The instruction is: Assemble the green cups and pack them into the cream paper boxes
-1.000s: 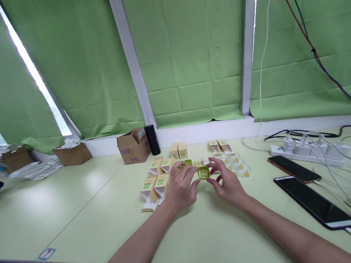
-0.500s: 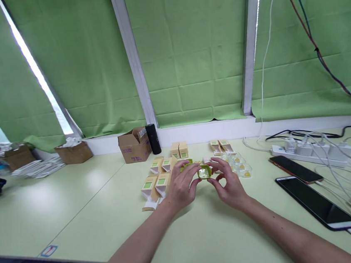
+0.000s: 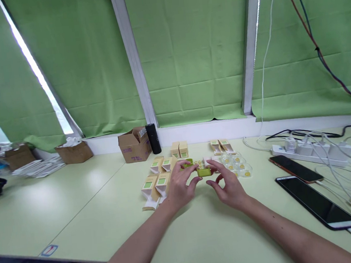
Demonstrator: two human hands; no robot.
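Note:
A small green square container is held up above the table, its side wall facing me. My left hand pinches its left end, index fingertip at the upper corner and thumb just below. From the other side, my right hand has its index finger on the right end, with the thumb lower down. Behind my left fingers another green container is partly hidden. Clear plastic trays with yellow pieces lie beyond my right hand. Several kraft boxes with green label squares stand left of my left hand.
More kraft boxes and a pair of open ones stand farther back. A cardboard carton and a black cylinder are near the wall. To the right lie two phones, a power strip and loose cables.
The green container has tilted, from its open inside facing me to its side wall facing me. My right thumb has moved slightly away from it.

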